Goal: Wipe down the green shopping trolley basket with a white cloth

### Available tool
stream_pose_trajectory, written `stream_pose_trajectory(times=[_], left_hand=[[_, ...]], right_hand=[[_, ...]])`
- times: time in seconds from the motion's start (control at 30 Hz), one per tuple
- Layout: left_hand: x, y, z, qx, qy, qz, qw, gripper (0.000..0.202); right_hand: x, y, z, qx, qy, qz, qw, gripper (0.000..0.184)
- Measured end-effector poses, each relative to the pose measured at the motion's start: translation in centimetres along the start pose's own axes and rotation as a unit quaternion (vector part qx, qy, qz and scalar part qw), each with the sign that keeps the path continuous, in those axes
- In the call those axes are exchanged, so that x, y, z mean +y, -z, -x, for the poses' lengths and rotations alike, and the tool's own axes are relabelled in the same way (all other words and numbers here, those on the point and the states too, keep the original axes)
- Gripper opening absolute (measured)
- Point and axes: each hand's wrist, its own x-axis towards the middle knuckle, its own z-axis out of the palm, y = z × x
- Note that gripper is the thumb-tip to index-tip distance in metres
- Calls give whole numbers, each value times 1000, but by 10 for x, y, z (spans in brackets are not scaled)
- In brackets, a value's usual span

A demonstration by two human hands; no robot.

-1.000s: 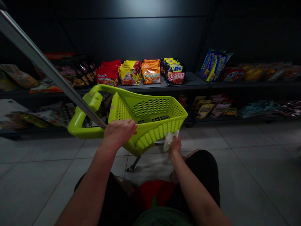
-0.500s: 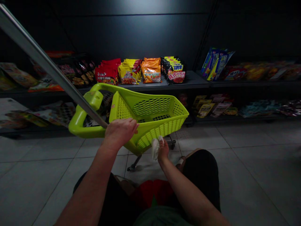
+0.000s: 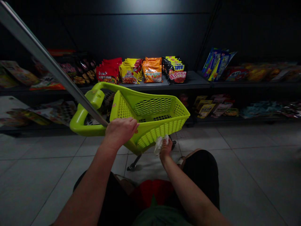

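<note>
My left hand [image 3: 120, 131] grips the near rim of a lime-green plastic shopping basket on wheels [image 3: 152, 108]. A long silver metal pole [image 3: 47, 62] runs from the upper left down to that hand, and its lower end is hidden behind the hand. My right hand [image 3: 166, 149] holds a crumpled white cloth or tissue [image 3: 159, 145]. The cloth sits against the lower outside of the basket's perforated wall. The basket's interior shows no goods.
Dark shelves behind the basket hold several rows of colourful snack and noodle packets [image 3: 141, 70]. Grey floor tiles [image 3: 246, 157] spread on both sides. A basket caster [image 3: 133, 166] stands on the floor below my hands, above my dark shorts.
My right hand with the cloth has shifted left of its position a second ago and now sits slightly right of its half-second-ago position. My left hand stays on the rim.
</note>
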Motion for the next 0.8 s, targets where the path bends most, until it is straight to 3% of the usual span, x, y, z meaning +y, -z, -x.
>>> stream_pose_trajectory(times=[0.07,0.2,0.27,0.4,0.47,0.6,0.67,0.8], left_hand=[[0,1,0,2,-1,4,1000,38],[0,1,1,10,-1,8,1000,37],[-1,1,1,11,-5,5,1000,38],[0,1,1,12,-9,4,1000,38],[0,1,1,11,-6,7,1000,37],[-1,-1,0,12,0,14,1000,37],[-2,-1,1,10,1,14,1000,37],[-3,-1,1,10,3,12,1000,37]], right_hand=[[11,-10,20,-36,-24,4,999,60],[35,-19,61,-163,-143,33,976,59],[33,-15,56,-145,-133,25,980,56],[14,-7,18,-35,-48,-9,998,49],[17,-11,20,-36,-48,-10,998,49],[50,-25,72,-118,-111,6,987,49],[60,-25,84,-144,-139,16,980,49],[46,-15,46,-93,-93,-1,991,46]])
